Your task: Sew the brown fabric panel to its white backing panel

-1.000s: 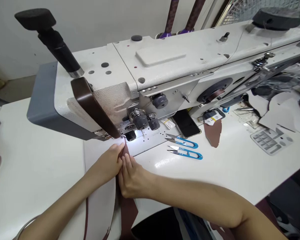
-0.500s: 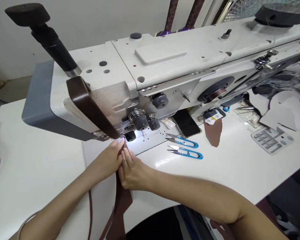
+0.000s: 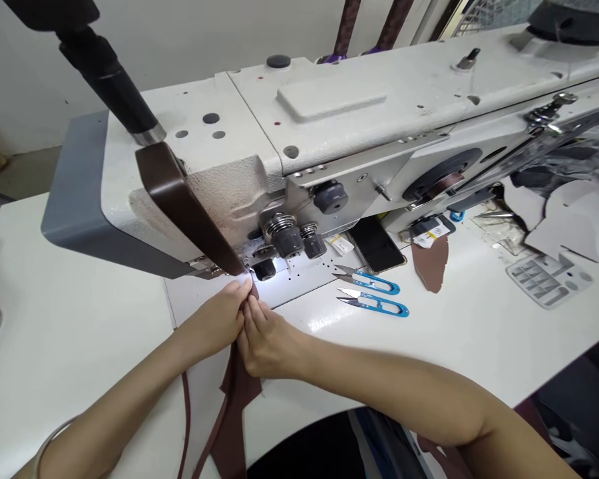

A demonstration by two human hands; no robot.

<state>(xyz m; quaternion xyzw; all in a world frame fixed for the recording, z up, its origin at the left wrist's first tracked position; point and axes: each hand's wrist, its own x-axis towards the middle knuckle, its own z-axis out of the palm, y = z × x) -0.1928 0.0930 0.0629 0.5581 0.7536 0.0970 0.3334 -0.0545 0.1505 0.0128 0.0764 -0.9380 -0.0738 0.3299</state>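
Observation:
A brown leather piece [image 3: 235, 399] lies on the white table, its front end under the needle area of a white industrial sewing machine [image 3: 329, 126]. My left hand [image 3: 219, 319] pinches the piece on its left side, just before the lit needle. On the other side, my right hand [image 3: 267, 342] presses its fingers closed against the same piece, touching the left hand. A brown strap [image 3: 190, 206] runs down the machine head toward the needle. A thin brown cord [image 3: 186, 419] trails off the table edge.
Two blue thread snips [image 3: 374, 296] lie right of the needle plate. Behind them rest a black phone [image 3: 377, 245] and another brown leather scrap [image 3: 432, 263]. A grey plastic tray [image 3: 552, 279] and loose pieces sit far right. A black post [image 3: 110, 86] rises at left.
Both hands have crept forward toward the needle, feeding the brown piece in; less of it lies on the table in front. The view shifted slightly.

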